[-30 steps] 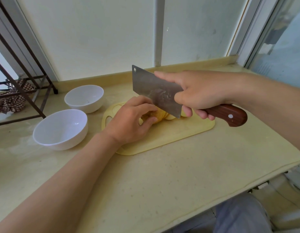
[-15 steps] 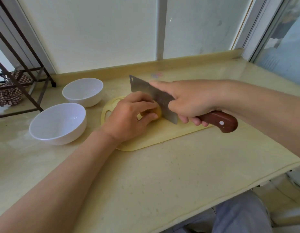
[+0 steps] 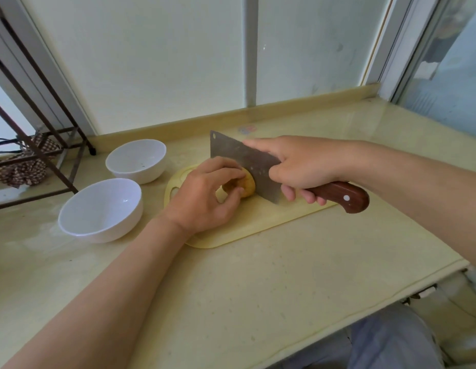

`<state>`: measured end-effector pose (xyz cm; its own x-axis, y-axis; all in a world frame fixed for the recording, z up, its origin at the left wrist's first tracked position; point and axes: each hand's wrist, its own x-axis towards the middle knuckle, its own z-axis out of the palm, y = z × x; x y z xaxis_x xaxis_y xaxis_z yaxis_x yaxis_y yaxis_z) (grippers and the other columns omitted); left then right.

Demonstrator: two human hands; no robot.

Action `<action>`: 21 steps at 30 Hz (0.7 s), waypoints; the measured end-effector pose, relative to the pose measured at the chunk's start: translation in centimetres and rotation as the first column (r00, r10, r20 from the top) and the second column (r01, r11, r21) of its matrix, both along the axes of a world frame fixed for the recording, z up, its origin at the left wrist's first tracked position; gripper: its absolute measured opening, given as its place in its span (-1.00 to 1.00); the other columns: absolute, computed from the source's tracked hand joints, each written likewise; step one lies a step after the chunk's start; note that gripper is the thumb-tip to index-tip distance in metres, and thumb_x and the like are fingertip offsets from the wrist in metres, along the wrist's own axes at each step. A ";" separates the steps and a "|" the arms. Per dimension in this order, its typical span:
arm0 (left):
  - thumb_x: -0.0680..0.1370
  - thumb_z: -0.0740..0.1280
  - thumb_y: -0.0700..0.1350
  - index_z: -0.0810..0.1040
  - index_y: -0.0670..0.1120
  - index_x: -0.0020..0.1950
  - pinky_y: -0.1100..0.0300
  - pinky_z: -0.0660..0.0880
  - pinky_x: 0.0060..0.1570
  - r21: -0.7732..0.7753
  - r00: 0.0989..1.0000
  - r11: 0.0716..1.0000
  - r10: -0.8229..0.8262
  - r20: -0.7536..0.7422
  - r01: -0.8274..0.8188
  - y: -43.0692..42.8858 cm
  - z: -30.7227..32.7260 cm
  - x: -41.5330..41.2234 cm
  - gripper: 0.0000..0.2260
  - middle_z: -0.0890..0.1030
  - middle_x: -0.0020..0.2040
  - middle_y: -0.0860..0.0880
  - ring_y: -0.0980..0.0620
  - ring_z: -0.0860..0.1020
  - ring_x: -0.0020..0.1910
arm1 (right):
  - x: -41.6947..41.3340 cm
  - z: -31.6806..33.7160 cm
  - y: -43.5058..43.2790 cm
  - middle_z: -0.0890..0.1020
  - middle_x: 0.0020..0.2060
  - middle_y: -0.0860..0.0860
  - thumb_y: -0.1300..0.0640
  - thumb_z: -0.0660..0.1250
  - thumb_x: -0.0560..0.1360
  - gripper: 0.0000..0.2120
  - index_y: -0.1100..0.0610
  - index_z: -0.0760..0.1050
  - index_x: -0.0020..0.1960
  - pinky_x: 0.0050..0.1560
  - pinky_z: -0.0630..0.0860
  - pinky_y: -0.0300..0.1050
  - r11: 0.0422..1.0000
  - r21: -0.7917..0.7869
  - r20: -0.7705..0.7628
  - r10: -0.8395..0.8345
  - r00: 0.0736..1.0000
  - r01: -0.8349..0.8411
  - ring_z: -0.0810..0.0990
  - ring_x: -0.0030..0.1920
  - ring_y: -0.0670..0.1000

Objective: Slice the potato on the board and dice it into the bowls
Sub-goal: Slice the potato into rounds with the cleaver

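Note:
A yellow potato (image 3: pixel 248 186) lies on the pale yellow cutting board (image 3: pixel 258 225). My left hand (image 3: pixel 204 198) curls over it, fingers and thumb gripping its left part. My right hand (image 3: pixel 298 166) grips the wooden handle of a cleaver (image 3: pixel 247 166), forefinger stretched along the blade's spine. The blade stands upright against the potato's right face, its edge down at the board. Anything to the right of the blade is hidden. Two white bowls sit left of the board: a near bowl (image 3: pixel 101 209) and a far bowl (image 3: pixel 137 159), both looking empty.
The beige counter (image 3: pixel 231 302) ends in a front edge at lower right. A dark metal rack (image 3: pixel 31 145) with a checked cloth stands at far left. Frosted window panes rise behind the counter's back ledge.
The cleaver came down from above the potato to the board beside my left fingers. My left hand kept its hold on the potato.

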<state>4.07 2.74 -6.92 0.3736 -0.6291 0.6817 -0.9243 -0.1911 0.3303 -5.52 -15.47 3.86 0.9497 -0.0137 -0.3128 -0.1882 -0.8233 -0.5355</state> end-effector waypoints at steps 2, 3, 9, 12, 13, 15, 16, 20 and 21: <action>0.45 0.40 -0.22 0.66 -0.22 0.06 0.06 0.55 -0.02 0.006 1.000 1.000 0.001 0.006 -0.002 -0.2 -0.1 0.0 -0.80 0.61 0.05 -0.10 0.01 0.58 -0.06 | -0.5 0.9 -0.3 0.67 -0.22 0.21 0.30 0.06 0.57 -0.15 -0.47 -0.04 0.59 -0.46 0.56 -0.07 1.000 -0.013 0.023 -0.011 1.000 0.011 0.52 -0.52 0.04; 0.46 0.40 -0.22 0.66 -0.22 0.06 0.05 0.55 -0.02 0.010 1.000 1.000 0.001 0.012 -0.001 -0.3 -0.1 0.0 -0.80 0.60 0.05 -0.11 0.00 0.57 -0.07 | -0.6 1.3 -0.4 0.67 -0.23 0.20 0.30 0.06 0.57 -0.15 -0.47 -0.05 0.60 -0.46 0.57 -0.06 1.000 -0.015 0.037 -0.017 0.999 0.018 0.53 -0.53 0.04; 0.45 0.43 -0.22 0.67 -0.20 0.02 0.03 0.53 -0.08 0.030 0.999 0.999 0.010 0.035 -0.011 -0.2 0.2 0.1 -0.83 0.59 -0.01 -0.09 -0.06 0.55 -0.11 | -0.9 3.5 -0.6 0.65 -0.46 0.05 0.31 0.07 0.56 -0.13 -0.46 -0.07 0.60 -0.45 0.60 -0.04 0.999 -0.037 0.083 -0.020 0.996 0.023 0.53 -0.55 0.03; 0.44 0.45 -0.21 0.68 -0.19 -0.01 0.05 0.53 -0.08 0.027 1.000 1.000 0.014 0.020 -0.015 -0.1 0.2 0.1 -0.85 0.59 -0.02 -0.07 -0.04 0.56 -0.11 | -0.9 3.7 -0.2 0.65 -0.46 0.06 0.32 0.06 0.56 -0.13 -0.48 -0.06 0.59 -0.43 0.60 -0.04 0.999 -0.044 0.072 -0.013 0.997 0.016 0.54 -0.53 0.04; 0.44 0.45 -0.21 0.68 -0.18 -0.01 0.06 0.53 -0.08 0.024 1.000 1.000 0.015 0.016 -0.016 -0.1 0.2 0.1 -0.86 0.60 -0.03 -0.07 -0.04 0.56 -0.12 | -0.9 3.6 0.0 0.66 -0.42 0.09 0.32 0.06 0.56 -0.13 -0.49 -0.05 0.59 -0.42 0.61 -0.03 0.999 -0.043 0.067 -0.011 0.998 0.013 0.55 -0.52 0.05; 0.44 0.46 -0.21 0.69 -0.18 -0.02 0.06 0.53 -0.09 0.019 1.000 1.000 0.017 0.010 -0.017 -0.1 0.2 0.1 -0.86 0.60 -0.04 -0.07 -0.04 0.57 -0.13 | -0.9 3.5 0.1 0.68 -0.34 0.14 0.31 0.06 0.57 -0.14 -0.49 -0.05 0.59 -0.41 0.62 -0.02 0.999 -0.045 0.059 -0.004 0.998 0.007 0.54 -0.51 0.06; 0.44 0.46 -0.20 0.69 -0.18 -0.03 0.06 0.53 -0.09 0.018 1.000 1.000 0.019 0.009 -0.019 -0.1 0.3 0.0 -0.86 0.60 -0.04 -0.07 -0.04 0.57 -0.13 | -0.9 3.5 0.1 0.67 -0.35 0.13 0.31 0.06 0.57 -0.14 -0.49 -0.05 0.59 -0.42 0.61 -0.02 0.999 -0.048 0.056 -0.002 0.998 0.005 0.54 -0.52 0.06; 0.45 0.45 -0.18 0.69 -0.17 -0.01 0.06 0.53 -0.08 0.022 1.000 0.999 0.024 0.000 -0.024 -0.1 0.4 0.0 -0.86 0.60 -0.03 -0.06 -0.03 0.57 -0.12 | -1.2 3.8 0.1 0.67 -0.37 0.11 0.30 0.07 0.58 -0.15 -0.48 -0.06 0.59 -0.43 0.60 -0.05 0.998 -0.070 0.045 0.007 0.999 -0.004 0.53 -0.54 0.05; 0.45 0.45 -0.17 0.69 -0.17 -0.01 0.06 0.53 -0.08 0.023 1.000 0.999 0.023 -0.002 -0.023 0.0 0.5 0.0 -0.86 0.60 -0.04 -0.05 -0.03 0.57 -0.12 | -1.4 3.9 0.1 0.69 -0.31 0.14 0.29 0.07 0.58 -0.15 -0.49 -0.06 0.59 -0.43 0.60 -0.05 0.997 -0.077 0.043 0.010 0.999 -0.006 0.54 -0.53 0.05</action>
<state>4.03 2.69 -6.46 0.3895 -0.6357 0.6665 -0.9190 -0.2197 0.3274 -6.88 -15.35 7.76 0.9626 -0.0285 -0.2694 -0.1593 -0.8638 -0.4779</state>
